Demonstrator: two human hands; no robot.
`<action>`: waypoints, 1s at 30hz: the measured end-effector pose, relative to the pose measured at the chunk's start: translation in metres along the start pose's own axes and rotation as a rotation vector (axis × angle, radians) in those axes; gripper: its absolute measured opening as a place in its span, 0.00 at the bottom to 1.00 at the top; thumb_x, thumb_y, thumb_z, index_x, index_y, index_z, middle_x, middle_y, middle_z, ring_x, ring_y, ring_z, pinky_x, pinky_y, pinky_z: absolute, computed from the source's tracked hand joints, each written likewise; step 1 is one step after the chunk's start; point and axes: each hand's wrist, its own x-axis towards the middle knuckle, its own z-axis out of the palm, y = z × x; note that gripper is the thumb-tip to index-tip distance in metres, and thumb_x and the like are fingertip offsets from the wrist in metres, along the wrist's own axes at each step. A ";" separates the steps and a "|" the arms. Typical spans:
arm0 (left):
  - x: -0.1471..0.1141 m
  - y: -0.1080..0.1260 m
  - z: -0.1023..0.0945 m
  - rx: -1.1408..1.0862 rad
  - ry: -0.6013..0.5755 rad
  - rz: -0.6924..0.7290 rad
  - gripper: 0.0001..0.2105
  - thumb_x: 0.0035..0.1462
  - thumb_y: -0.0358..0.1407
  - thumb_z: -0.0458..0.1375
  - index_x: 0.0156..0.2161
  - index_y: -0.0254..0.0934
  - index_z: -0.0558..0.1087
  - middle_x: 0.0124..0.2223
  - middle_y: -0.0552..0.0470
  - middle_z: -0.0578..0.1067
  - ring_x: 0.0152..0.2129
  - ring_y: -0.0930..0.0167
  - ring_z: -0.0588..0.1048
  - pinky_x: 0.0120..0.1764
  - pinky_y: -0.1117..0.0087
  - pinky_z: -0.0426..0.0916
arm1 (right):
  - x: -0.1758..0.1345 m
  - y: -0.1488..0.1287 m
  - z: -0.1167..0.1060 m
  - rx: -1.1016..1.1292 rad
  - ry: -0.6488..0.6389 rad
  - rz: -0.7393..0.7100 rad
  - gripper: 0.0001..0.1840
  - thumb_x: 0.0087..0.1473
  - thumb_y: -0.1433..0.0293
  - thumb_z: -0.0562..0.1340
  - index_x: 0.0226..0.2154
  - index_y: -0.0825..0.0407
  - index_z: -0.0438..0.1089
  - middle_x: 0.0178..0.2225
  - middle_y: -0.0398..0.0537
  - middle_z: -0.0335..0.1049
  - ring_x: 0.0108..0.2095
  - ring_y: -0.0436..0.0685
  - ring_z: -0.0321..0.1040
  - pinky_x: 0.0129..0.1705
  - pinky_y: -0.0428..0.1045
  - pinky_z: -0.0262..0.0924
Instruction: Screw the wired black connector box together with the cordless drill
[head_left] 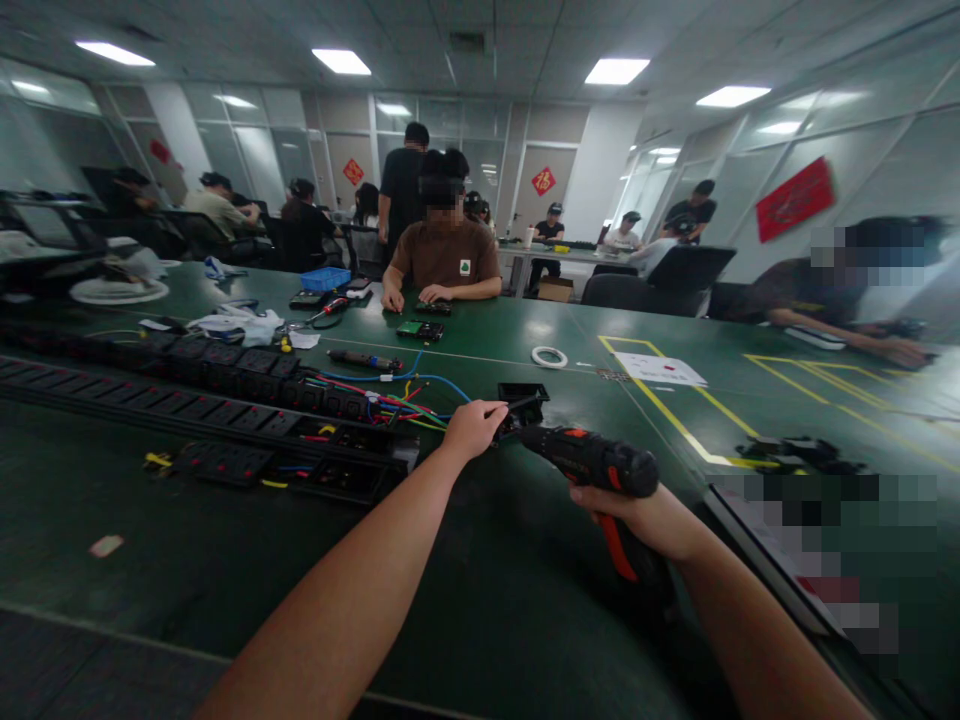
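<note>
My right hand [649, 515] is wrapped round the grip of a black and orange cordless drill [592, 460]. The drill's nose points left, close to a small black plastic housing [531, 390]. On that housing's near left side, my left hand [472, 430] is closed in a pinch on a dark edge or piece of it. The drill's tip and the spot where it meets the housing are too dark to make out. Coloured wires [420, 405] run from the left up to the pinching fingers, coming from a long black power strip [225, 410] with many sockets.
A screwdriver-like tool [365, 360] lies behind the wires. A white ring [549, 357] and a paper sheet [660, 369] lie farther back, near yellow tape. Black parts [810, 455] are at the right. A co-worker [442, 250] sits across the green table, by a blue basket [325, 279].
</note>
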 end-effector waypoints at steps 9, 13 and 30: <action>0.000 -0.002 0.002 0.001 0.009 0.022 0.18 0.66 0.43 0.52 0.52 0.41 0.79 0.52 0.48 0.80 0.51 0.63 0.76 0.55 0.66 0.67 | 0.001 -0.002 0.000 -0.031 -0.009 0.006 0.16 0.46 0.56 0.70 0.29 0.51 0.72 0.23 0.43 0.68 0.26 0.55 0.64 0.28 0.50 0.59; 0.000 -0.003 0.002 -0.001 0.019 0.044 0.18 0.66 0.43 0.52 0.52 0.40 0.79 0.51 0.47 0.80 0.50 0.63 0.76 0.54 0.65 0.68 | 0.001 -0.002 0.000 -0.031 -0.009 0.005 0.16 0.46 0.56 0.69 0.30 0.51 0.72 0.23 0.43 0.68 0.25 0.55 0.64 0.28 0.50 0.59; 0.000 -0.002 0.001 -0.007 0.008 0.031 0.17 0.66 0.42 0.53 0.52 0.40 0.79 0.52 0.48 0.80 0.51 0.64 0.76 0.55 0.67 0.67 | 0.000 -0.003 0.001 -0.051 -0.012 -0.009 0.16 0.47 0.57 0.69 0.32 0.52 0.72 0.24 0.43 0.68 0.26 0.56 0.64 0.29 0.51 0.60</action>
